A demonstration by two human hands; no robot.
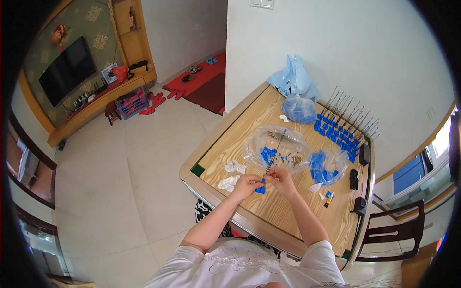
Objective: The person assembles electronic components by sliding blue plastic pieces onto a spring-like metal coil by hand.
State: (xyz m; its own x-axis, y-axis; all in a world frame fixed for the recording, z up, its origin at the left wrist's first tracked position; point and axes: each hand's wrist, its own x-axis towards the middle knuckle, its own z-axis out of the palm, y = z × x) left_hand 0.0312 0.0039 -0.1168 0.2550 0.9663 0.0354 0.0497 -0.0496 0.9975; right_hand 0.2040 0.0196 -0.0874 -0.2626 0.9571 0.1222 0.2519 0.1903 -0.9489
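Note:
At the near edge of the wooden table [225, 158], my left hand [247, 186] pinches a small blue block-like part [260, 189] that hangs below its fingertips. My right hand [282, 181] meets it there, fingers closed at the lower end of a thin dark coiled wire [270, 163] that rises from the blue part. Just beyond my hands lies an open see-through plastic bag [248, 151] with loose blue pieces [268, 154] and small brass-coloured bits [297, 160]. My fingers hide the joint between wire and part.
Several blue parts with upright coiled wires [338, 130] stand in rows at the far right. Bagged blue pieces [321, 165], a small glue tube [329, 199] and black boxes [354, 179] lie right. Crumpled white tissues [229, 182] sit left; bulging bags [298, 109] stand behind.

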